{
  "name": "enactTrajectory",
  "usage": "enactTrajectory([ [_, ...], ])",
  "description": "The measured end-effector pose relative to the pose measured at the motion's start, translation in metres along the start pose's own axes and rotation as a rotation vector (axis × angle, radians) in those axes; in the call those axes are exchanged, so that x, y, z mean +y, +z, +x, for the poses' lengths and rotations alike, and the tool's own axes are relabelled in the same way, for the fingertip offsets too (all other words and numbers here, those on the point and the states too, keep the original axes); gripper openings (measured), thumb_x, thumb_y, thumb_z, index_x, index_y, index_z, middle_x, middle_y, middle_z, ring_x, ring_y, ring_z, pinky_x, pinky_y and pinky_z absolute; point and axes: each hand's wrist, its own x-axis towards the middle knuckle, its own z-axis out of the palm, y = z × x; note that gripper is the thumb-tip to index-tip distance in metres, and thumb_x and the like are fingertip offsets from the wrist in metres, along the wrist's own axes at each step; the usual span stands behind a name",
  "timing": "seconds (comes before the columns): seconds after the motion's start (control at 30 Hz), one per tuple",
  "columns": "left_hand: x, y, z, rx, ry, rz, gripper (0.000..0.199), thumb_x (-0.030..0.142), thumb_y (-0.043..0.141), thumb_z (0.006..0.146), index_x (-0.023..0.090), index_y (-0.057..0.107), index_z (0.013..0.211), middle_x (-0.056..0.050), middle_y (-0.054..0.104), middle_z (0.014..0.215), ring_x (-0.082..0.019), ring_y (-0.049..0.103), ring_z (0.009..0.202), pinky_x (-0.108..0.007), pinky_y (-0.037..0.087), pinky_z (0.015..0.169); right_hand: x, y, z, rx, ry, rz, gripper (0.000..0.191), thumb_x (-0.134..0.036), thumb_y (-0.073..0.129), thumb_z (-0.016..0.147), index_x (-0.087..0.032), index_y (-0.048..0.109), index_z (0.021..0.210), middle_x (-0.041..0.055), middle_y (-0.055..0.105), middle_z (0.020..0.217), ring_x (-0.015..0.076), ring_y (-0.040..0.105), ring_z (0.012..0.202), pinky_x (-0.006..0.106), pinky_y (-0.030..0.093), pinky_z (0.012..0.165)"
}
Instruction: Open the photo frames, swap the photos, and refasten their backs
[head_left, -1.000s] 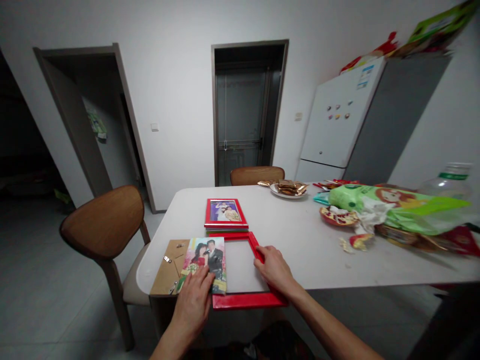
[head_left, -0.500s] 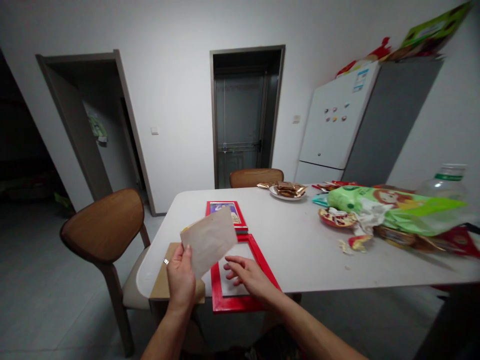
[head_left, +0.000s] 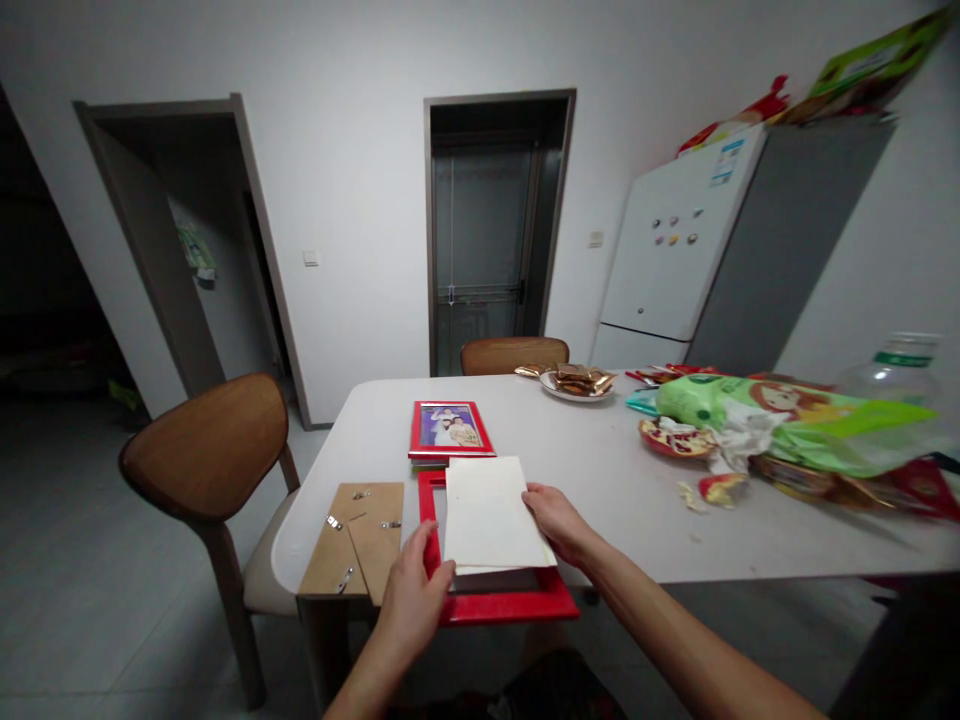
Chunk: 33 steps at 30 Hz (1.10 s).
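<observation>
White paper sheets [head_left: 495, 515] lie over a red picture frame [head_left: 517, 606] at the table's near edge. My right hand [head_left: 559, 522] pinches their right edge. At their lower left corner is my left hand [head_left: 418, 580], its thumb and fingers closed around the corner beside the frame's left side. A brown backing board [head_left: 352, 535] with metal clips lies to the left. Behind the sheets sits another red frame [head_left: 451, 430] holding a photo of people in white clothes.
A plate of gold packets [head_left: 577, 382] stands at the back of the white table [head_left: 570, 440]. Green packaging [head_left: 817, 415], pomegranate pieces [head_left: 677, 438] and a clear jar [head_left: 892, 370] are at right. A wooden chair [head_left: 210, 450] stands left.
The paper has come down and turned from a tilted position to lie over the red frame. My right hand has taken its right edge; my left hand has shifted right, uncovering the board.
</observation>
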Motion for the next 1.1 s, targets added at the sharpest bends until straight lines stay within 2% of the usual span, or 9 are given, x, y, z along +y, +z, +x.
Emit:
enactTrajectory([
  [0.1,0.001,0.004,-0.006,-0.062,0.039,0.147,0.046,0.018,0.049,0.067,0.01,0.048,0.112,-0.014,0.049,0.121,-0.022,0.043,0.113,-0.036,0.03,0.098,0.006,0.005,0.002,-0.009,0.021,-0.093,0.039,-0.012,0.032,0.065,-0.009,0.056,0.096,0.0064,0.066,0.063,0.0164,0.06,0.056,0.023,0.044,0.051],
  [0.23,-0.002,0.007,-0.009,-0.057,0.084,0.22,0.046,0.018,0.051,0.065,0.011,0.05,0.11,-0.014,0.046,0.124,-0.024,0.04,0.116,-0.038,0.03,0.098,0.006,0.013,0.003,0.008,0.051,-0.189,0.038,-0.013,0.032,0.065,-0.008,0.056,0.094,0.0067,0.066,0.064,0.0153,0.059,0.053,0.021,0.042,0.047],
  [0.4,-0.013,0.009,-0.009,-0.07,0.13,0.28,0.05,0.017,0.052,0.064,0.01,0.049,0.113,-0.015,0.044,0.126,-0.024,0.037,0.118,-0.039,0.028,0.1,0.009,0.013,0.003,-0.006,0.046,-0.2,0.039,-0.014,0.033,0.065,-0.007,0.057,0.094,0.007,0.065,0.064,0.0156,0.059,0.053,0.022,0.042,0.048],
  [0.63,-0.014,0.009,-0.009,-0.071,0.168,0.294,0.047,0.016,0.054,0.063,0.011,0.051,0.11,-0.016,0.043,0.126,-0.026,0.038,0.118,-0.041,0.03,0.099,0.011,0.013,0.009,0.06,-0.033,-0.45,0.03,-0.015,0.036,0.067,-0.01,0.063,0.081,0.0066,0.065,0.063,0.0152,0.059,0.058,0.02,0.041,0.05],
  [0.8,-0.017,0.008,-0.009,-0.083,0.186,0.315,0.048,0.017,0.055,0.063,0.011,0.05,0.11,-0.017,0.043,0.126,-0.026,0.038,0.118,-0.041,0.031,0.098,0.014,0.014,0.012,0.1,-0.109,-0.659,0.034,-0.015,0.032,0.072,-0.009,0.063,0.084,0.0069,0.065,0.067,0.0139,0.059,0.059,0.019,0.039,0.05],
  [0.97,-0.023,0.01,-0.008,-0.072,0.237,0.319,0.043,0.016,0.055,0.064,0.015,0.052,0.107,-0.014,0.045,0.125,-0.025,0.039,0.117,-0.044,0.031,0.097,0.01,0.015,0.015,0.12,-0.146,-0.837,0.033,-0.014,0.031,0.073,-0.01,0.063,0.082,0.0091,0.064,0.075,0.015,0.058,0.068,0.021,0.038,0.058],
  [1.1,-0.021,0.009,-0.008,-0.085,0.239,0.335,0.04,0.017,0.055,0.065,0.016,0.054,0.104,-0.012,0.048,0.123,-0.025,0.038,0.118,-0.045,0.031,0.098,0.009,0.015,0.011,0.189,-0.169,-1.021,0.03,-0.024,0.037,0.075,-0.009,0.061,0.085,0.0148,0.061,0.088,0.0208,0.054,0.082,0.027,0.036,0.069],
])
